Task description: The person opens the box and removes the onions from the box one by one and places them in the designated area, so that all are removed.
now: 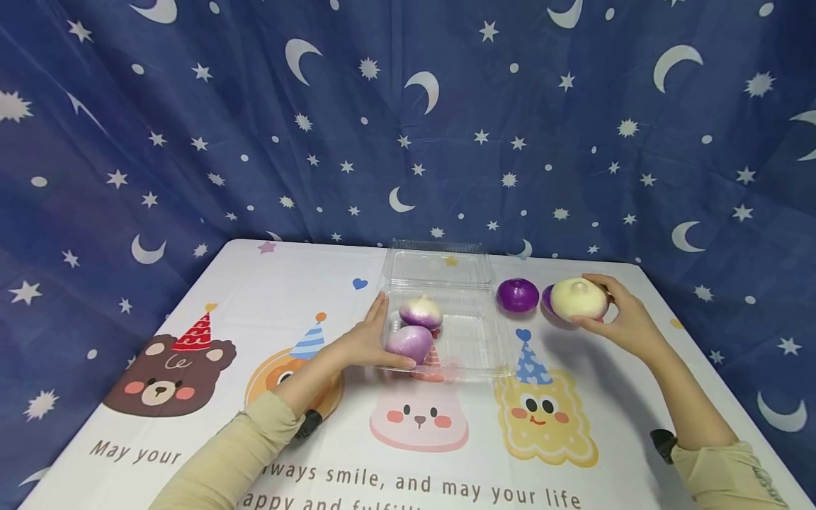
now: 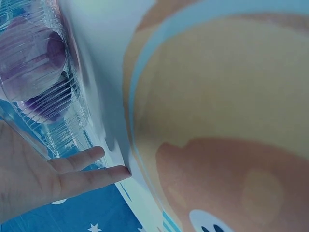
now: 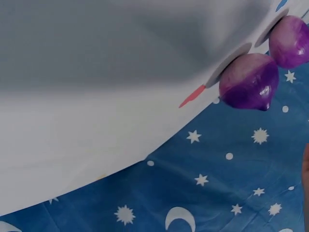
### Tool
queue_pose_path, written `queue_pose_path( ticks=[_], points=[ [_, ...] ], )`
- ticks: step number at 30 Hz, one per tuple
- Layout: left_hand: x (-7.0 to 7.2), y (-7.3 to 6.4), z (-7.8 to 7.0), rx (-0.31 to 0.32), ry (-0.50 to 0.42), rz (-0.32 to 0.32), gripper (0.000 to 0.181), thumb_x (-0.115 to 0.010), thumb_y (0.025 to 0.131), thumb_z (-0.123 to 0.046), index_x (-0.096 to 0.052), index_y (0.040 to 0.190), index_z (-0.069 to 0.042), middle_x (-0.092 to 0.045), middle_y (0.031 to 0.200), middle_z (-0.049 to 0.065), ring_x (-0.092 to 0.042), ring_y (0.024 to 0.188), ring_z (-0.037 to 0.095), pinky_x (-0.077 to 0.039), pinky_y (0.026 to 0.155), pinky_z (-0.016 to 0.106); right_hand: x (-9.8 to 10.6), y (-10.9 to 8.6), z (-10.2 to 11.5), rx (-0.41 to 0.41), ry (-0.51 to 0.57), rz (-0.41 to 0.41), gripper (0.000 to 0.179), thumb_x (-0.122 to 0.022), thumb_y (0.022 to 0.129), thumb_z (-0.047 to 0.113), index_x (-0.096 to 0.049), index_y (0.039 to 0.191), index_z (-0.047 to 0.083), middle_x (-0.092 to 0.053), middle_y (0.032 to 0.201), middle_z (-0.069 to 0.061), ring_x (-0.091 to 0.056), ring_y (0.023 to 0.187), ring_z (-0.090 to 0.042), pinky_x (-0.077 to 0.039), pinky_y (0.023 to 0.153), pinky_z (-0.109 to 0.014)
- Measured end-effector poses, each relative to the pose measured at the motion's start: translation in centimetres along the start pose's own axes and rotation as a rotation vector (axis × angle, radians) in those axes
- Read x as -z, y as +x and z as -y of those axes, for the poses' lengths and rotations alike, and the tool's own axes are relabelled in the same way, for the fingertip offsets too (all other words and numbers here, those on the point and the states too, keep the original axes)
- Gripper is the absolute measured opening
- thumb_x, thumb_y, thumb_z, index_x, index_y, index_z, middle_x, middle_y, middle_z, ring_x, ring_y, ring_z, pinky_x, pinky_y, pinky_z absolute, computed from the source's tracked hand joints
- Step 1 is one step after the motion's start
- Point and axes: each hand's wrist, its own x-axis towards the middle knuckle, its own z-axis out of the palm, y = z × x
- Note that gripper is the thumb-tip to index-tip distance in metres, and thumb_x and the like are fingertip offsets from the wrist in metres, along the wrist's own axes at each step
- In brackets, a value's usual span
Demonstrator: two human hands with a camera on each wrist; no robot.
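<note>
A clear plastic clamshell box [image 1: 468, 347] lies with its lid folded back. In its left half sit a white-and-purple onion [image 1: 421, 313] and a light purple onion [image 1: 410, 344]. My left hand [image 1: 366, 342] rests against the box's left side, fingers extended and thumb along the front edge; the left wrist view shows straight fingers [image 2: 94, 180] beside the box wall. To the right of the box, my right hand [image 1: 621, 322] grips a whitish onion [image 1: 579, 299] between thumb and fingers, over the tabletop. This onion partly hides a purple onion [image 1: 547, 300] behind it.
A dark purple onion [image 1: 518, 295] stands just right of the box. The white tablecloth [image 1: 255, 283] carries printed cartoon animals and lettering. A blue curtain [image 1: 357, 142] with moons and stars hangs behind the table's back edge.
</note>
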Motion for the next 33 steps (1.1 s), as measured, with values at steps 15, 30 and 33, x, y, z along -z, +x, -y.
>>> queue_pose_path(
  ticks=[15,30,33],
  points=[
    [0.2,-0.2,0.0,-0.002,-0.009,0.001,0.135,-0.077,0.062,-0.062,0.005,0.150,-0.002,0.016,0.158,0.011,-0.026,0.135,0.052,-0.031,0.108,0.058,1.9,0.9,-2.7,-0.168,-0.071,0.047,0.065,-0.079,0.075,0.012,-0.043,0.126,-0.007,-0.052,0.123,-0.027,-0.046,0.101,0.003,-0.040,0.089,-0.006],
    [-0.1,0.1,0.0,-0.002,-0.014,-0.008,0.134,-0.078,0.063,-0.061,0.005,0.151,-0.003,0.016,0.159,0.010,-0.027,0.134,0.052,-0.032,0.106,0.059,2.4,1.7,-4.4,-0.416,-0.032,0.016,0.074,-0.072,0.083,0.022,-0.031,0.130,-0.017,-0.035,0.129,-0.038,-0.039,0.117,-0.055,-0.037,0.093,-0.065],
    [0.0,0.1,0.0,0.001,-0.009,-0.004,0.134,-0.078,0.063,-0.061,0.005,0.151,-0.003,0.016,0.159,0.010,-0.028,0.134,0.052,-0.034,0.106,0.058,2.4,1.9,-4.8,-0.482,-0.012,0.021,0.078,-0.070,0.085,0.028,-0.028,0.135,-0.015,-0.034,0.134,-0.038,-0.037,0.120,-0.055,-0.036,0.095,-0.065]
  ],
)
